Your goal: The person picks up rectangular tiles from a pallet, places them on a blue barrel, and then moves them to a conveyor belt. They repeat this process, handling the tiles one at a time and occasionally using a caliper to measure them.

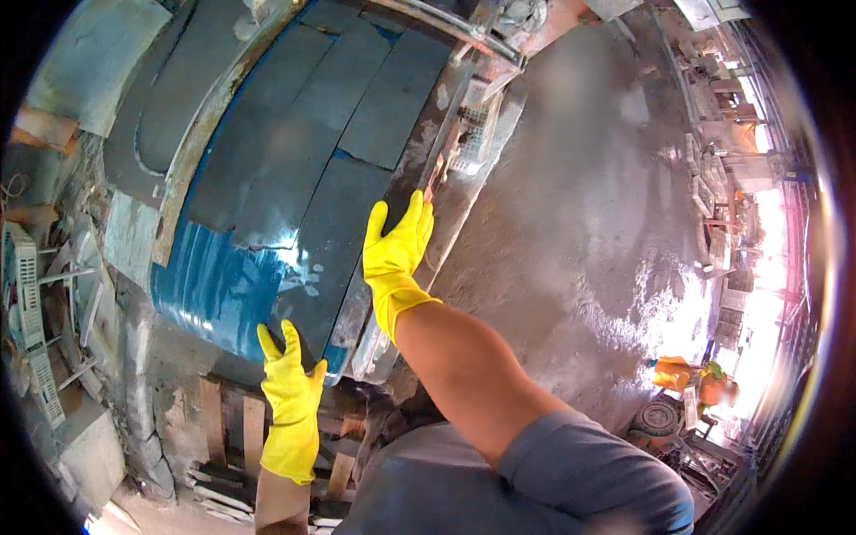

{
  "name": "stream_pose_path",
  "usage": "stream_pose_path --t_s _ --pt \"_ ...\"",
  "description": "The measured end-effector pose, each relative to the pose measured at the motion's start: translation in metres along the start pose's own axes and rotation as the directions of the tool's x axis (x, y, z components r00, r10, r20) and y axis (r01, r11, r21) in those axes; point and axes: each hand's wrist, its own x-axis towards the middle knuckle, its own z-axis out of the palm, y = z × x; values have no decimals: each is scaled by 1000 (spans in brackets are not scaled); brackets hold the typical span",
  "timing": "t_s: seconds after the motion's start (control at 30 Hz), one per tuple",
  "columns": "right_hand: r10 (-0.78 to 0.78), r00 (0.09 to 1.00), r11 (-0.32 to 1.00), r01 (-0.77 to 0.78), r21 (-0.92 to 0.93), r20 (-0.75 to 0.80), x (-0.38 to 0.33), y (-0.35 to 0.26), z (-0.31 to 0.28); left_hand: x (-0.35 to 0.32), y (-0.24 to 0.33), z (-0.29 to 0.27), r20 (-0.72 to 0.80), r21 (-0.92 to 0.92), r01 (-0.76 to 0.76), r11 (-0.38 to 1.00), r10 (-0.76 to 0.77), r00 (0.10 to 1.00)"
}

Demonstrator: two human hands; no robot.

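Observation:
Both of my hands wear yellow rubber gloves. My right hand [397, 254] is over the right edge of the work table, its fingers stretched out and the thumb apart, with nothing in it. Whether it touches the edge I cannot tell. My left hand [292, 392] is at the table's near edge, fingers apart and holding nothing. Dark grey flat slabs [343, 201] lie side by side on the table, with narrow gaps between them. At the near left, a wet, shiny blue surface [209, 290] shows beside the slabs. Bright wet patches gleam near the slabs' near end.
A pale raised rim [192, 165] runs along the table's left side. Beside its right side is a white perforated crate [473, 134]. A metal bar [464, 31] crosses the far end. Wooden slats [254, 426] stand below the near edge. Wet grey floor [571, 178] stretches right, toward a wheel [657, 417].

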Motion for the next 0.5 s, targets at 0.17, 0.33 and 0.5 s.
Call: stream_pose_path --t_s 0.17,0.33,0.5 --pt "26 999 1000 -26 11 23 6 -4 1 9 4 -6 64 95 26 995 -32 997" --pt "26 1000 999 -26 -20 6 4 0 2 57 38 -48 -171 108 -265 958 280 945" --pt "59 998 998 -59 9 -8 3 -7 1 165 96 -18 -328 160 -576 801 594 735"
